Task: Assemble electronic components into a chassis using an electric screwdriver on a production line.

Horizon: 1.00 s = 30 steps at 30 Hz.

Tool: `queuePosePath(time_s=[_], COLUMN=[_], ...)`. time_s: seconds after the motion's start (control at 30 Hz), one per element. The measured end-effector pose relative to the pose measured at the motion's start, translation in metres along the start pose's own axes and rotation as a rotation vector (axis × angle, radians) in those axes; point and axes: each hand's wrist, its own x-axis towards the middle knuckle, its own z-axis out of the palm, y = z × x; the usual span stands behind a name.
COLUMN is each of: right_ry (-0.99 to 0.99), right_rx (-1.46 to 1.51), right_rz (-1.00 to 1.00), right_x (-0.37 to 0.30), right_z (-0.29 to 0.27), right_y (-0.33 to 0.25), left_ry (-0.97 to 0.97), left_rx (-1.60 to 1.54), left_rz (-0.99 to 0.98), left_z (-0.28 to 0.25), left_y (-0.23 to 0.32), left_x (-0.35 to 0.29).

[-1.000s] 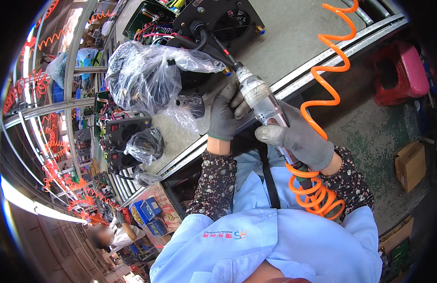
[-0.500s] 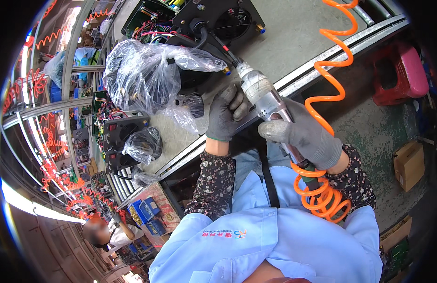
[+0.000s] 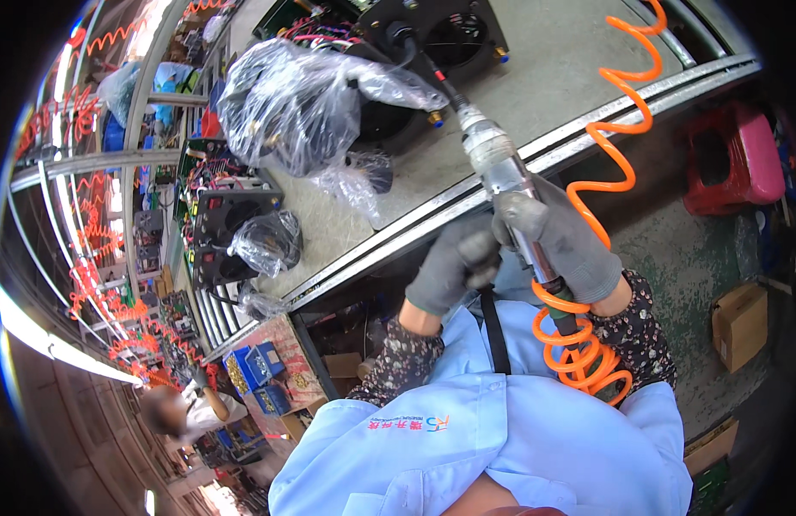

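My right hand (image 3: 578,249), in a dark grey glove, is wrapped round a silver pneumatic screwdriver (image 3: 499,163). Its long bit points up and away, toward the black panel (image 3: 471,39) of a machine unit. An orange coiled air hose (image 3: 578,348) joins its rear end. My left hand (image 3: 454,267), gloved too, is held just in front of my body beside the right fingertips. Its fingers are curled in and partly blurred; whatever they hold, if anything, is hidden. Clear plastic wrapping (image 3: 286,103) covers a part by the unit.
Another black unit (image 3: 235,232) with a bagged part stands at left on the metal-edged bench (image 3: 432,211). Blue bins (image 3: 259,365) hold small brass-coloured parts. At right are a pink-red stool (image 3: 750,159) and a cardboard box (image 3: 740,325). A co-worker (image 3: 187,408) is at far lower left.
My left hand has drawn back from the bench edge toward my body and the right hand. The right hand still grips the screwdriver; the view has shifted slightly.
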Motion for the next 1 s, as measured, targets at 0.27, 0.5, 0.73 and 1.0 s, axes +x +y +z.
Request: queuePosePath(time_s=[0.27, 0.5, 0.73, 1.0], right_ry=[0.098, 0.18, 0.099, 0.041], right_rx=[0.006, -0.002, 0.031, 0.059], right_rz=[0.147, 0.146, 0.165, 0.148], right_x=[-0.01, -0.042, -0.036, -0.027], right_z=[0.004, 0.014, 0.029, 0.033], right_y=[-0.02, -0.003, 0.007, 0.009], left_ry=[-0.082, -0.213, -0.188, -0.236], left_rx=[-0.12, -0.12, -0.271, -0.357], left_rz=[0.043, 0.03, 0.075, 0.029], left_z=[0.047, 0.048, 0.042, 0.032], left_y=[-0.01, -0.037, -0.052, -0.047], left_x=[-0.005, -0.016, -0.025, -0.028])
